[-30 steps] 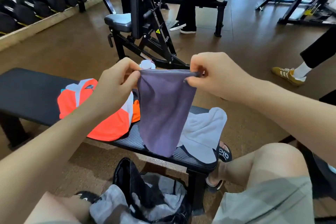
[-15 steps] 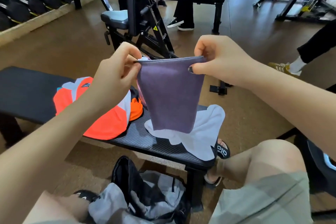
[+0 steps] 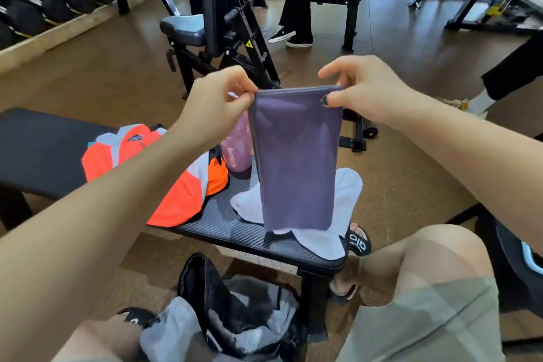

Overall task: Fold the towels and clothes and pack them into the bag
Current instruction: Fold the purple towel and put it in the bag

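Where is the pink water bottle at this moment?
In the head view, the pink bottle stands on the black bench, just left of the hanging purple towel and right of the orange shirt, partly hidden behind the towel.

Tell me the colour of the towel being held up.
Plain dusky purple towel, seen in the head view.

A purple towel (image 3: 295,161) is held up by its top corners, pinched by the left hand (image 3: 216,103) and the right hand (image 3: 363,88). Below it (on the black bench (image 3: 44,150)) are seen a white cloth (image 3: 346,194), an orange garment (image 3: 173,191) and a pink bottle (image 3: 236,150). A bag (image 3: 235,311) is seen open on the floor.
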A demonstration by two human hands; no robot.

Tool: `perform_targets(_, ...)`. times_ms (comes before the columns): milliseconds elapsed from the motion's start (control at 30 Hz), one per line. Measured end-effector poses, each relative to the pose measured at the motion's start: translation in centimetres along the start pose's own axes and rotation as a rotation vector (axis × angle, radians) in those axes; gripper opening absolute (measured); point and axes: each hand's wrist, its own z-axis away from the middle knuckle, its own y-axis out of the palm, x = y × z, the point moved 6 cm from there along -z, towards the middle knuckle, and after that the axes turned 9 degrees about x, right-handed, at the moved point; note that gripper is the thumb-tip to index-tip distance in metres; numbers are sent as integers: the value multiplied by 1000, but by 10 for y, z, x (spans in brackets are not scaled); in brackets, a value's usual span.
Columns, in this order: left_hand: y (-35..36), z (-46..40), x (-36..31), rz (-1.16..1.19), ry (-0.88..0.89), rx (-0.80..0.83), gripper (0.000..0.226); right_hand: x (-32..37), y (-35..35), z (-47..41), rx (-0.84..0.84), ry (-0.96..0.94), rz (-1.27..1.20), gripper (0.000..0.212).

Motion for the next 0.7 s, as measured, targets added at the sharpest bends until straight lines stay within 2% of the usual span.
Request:
perform_targets(133,-6,-14,-22,92,83,-123,13,1,-27,6,-172,-66,-78,16)
perform_targets(233,3,4,-26,80,206,-70,10,-1,-24,27,-161,-140,-57,16)
perform_targets(300,24,29,-14,19,269,43,8,-11,1,49,-94,-196,22,16)
perform_targets(367,56,64,9,7,261,197,6,-29,43,78,20,-254,68,16)
perform_targets(533,136,147,60,-80,215,547,8,-89,175,152,421,-100,74,12)
perform_targets(600,152,163,69,-85,218,620,7,-98,202,168,476,-80,80,11)
perform_targets(700,158,169,72,-125,230,656,5,-102,209,174,445,-50,18,13)
